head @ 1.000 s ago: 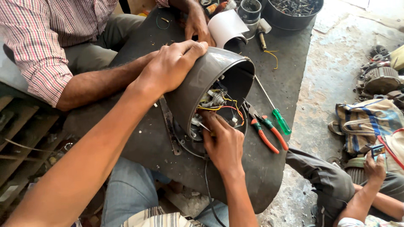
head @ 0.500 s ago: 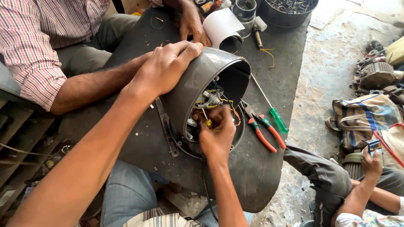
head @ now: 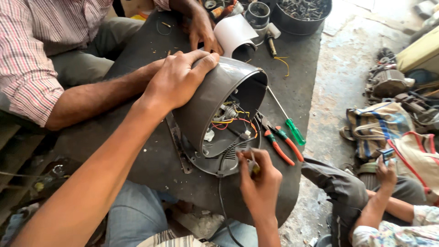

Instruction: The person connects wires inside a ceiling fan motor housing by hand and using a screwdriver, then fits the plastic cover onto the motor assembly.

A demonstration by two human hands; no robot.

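Dusty concrete floor surrounds a dark oval surface (head: 151, 169) on which a grey motor housing (head: 208, 107) lies tilted on its side at the centre, its open end facing five o'clock and showing yellow, red and white wires (head: 228, 120) inside. The left hand (head: 178, 80) lies spread and open over the top of the housing at ten o'clock, palm pressed flat on the shell. The right hand (head: 260, 180), at six o'clock just below the housing's round base plate (head: 215, 162), is closed around a small tool with a thin metal tip (head: 251, 160) pointing up at the rim. A black cable (head: 222, 201) runs from the base down past the wrist. Orange-handled pliers (head: 279, 146) and a green-handled screwdriver (head: 288, 121) lie just beside the housing at three o'clock. Another person in a striped shirt (head: 41, 41) sits at ten o'clock, one hand (head: 201, 29) resting on the surface near a roll of white sheet (head: 235, 32). At four o'clock a third person's hand (head: 386, 171) holds a small object.
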